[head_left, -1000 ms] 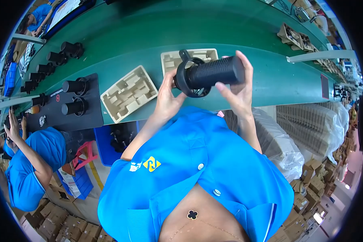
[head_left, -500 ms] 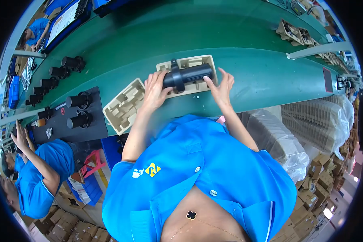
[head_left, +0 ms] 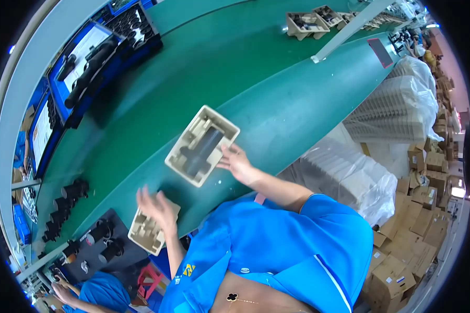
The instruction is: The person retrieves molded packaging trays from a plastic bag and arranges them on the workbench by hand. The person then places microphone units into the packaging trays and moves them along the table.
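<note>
A black cylindrical part [head_left: 210, 143] with a bracket-like collar lies in a beige moulded tray [head_left: 178, 143] on the green bench. My right hand [head_left: 237, 164] is at this tray's right side, its fingers gripping the edge. Nothing is in my left hand [head_left: 156, 209], which is blurred, with its fingers apart. It is over a second beige moulded tray [head_left: 147, 235], whose bare compartments show beside and below the hand.
Black cylindrical parts [head_left: 63, 203] stand in a row at left, with more on a dark mat [head_left: 121, 229]. Blue bins [head_left: 81, 68] line the far left. Filled trays [head_left: 305, 25] sit at the back. Plastic-wrapped tray stacks [head_left: 344, 175] stand right. A co-worker [head_left: 99, 292] is lower left.
The view has turned. Both hands have let go of the black part, which now lies down in the tray. My left hand has moved over to the other tray; my right is on the tray's edge.
</note>
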The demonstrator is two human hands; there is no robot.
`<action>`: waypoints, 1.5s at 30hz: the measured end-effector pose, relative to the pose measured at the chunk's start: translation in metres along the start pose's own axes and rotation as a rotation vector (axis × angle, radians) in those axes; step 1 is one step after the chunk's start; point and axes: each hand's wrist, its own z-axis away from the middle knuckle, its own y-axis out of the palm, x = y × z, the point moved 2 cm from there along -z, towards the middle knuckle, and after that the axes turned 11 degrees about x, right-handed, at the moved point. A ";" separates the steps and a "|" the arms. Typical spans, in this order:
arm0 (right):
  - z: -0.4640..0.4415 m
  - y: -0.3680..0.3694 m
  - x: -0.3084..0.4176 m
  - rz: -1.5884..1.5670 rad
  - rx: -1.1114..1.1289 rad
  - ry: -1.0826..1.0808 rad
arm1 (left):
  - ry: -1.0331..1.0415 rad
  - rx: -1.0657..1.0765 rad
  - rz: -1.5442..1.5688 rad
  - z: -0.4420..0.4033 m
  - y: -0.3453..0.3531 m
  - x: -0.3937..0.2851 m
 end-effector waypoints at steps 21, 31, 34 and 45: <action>-0.239 -0.237 0.426 0.249 -0.261 -0.479 | -0.104 0.169 0.305 -0.027 0.095 -0.137; -0.032 -0.110 0.075 0.637 -0.126 -0.302 | -0.650 -0.593 -0.500 -0.019 -0.117 0.215; 0.023 -0.055 0.031 0.739 -0.068 -0.251 | -0.955 -0.362 -0.558 -0.028 -0.155 0.298; 0.099 0.152 0.042 1.293 0.380 -0.928 | -0.149 -0.112 -0.238 -0.061 -0.171 0.121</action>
